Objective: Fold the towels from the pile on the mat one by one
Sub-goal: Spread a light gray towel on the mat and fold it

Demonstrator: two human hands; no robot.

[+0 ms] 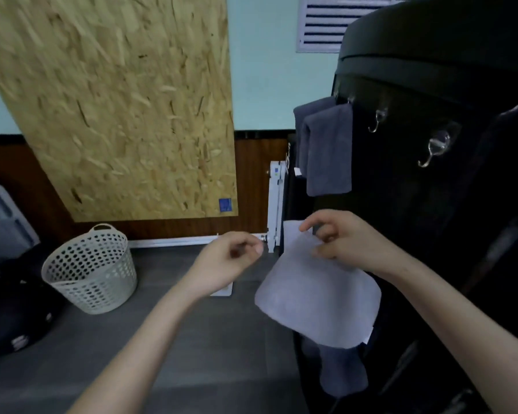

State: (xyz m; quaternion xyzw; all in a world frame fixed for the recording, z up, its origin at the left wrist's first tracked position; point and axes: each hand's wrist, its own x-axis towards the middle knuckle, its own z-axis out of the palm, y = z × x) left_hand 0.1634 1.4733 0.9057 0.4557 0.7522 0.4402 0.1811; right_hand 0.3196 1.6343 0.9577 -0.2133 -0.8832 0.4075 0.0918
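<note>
Right hand point(338, 237) pinches the top of the towel point(317, 297), which hangs in the air by a black stand point(431, 204). Left hand point(231, 258) is curled, holding nothing. It should grab the other top corner so the towel hangs flat. A basket point(93, 270) sits far left.

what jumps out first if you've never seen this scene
First the pale towel hanging from the right hand, centre right, with the left hand curled beside it, clear of the cloth. Behind them a big chipboard panel covers the wall at upper left, a perforated basket sits on the floor at lower left, and grey towels hang on the black unit at right.
</note>
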